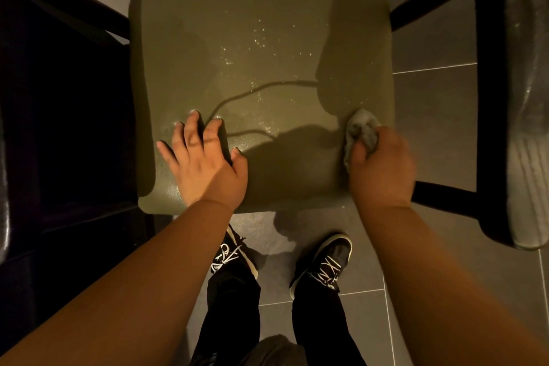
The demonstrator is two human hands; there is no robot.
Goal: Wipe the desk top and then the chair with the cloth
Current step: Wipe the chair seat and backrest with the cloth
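The chair's olive-green seat (255, 38) fills the middle of the view, seen from straight above, with bright specks across its centre. My left hand (205, 162) rests flat on the seat's near left part, fingers spread. My right hand (383, 166) grips a crumpled grey cloth (361, 129) and presses it onto the seat near its right front edge. Part of the cloth is hidden inside my fist.
Black armrests flank the seat: a dark one on the left (17, 128), a glossy one on the right (523, 98). Grey floor tiles (430, 128) lie around. My two black shoes (322, 264) stand just before the seat's front edge.
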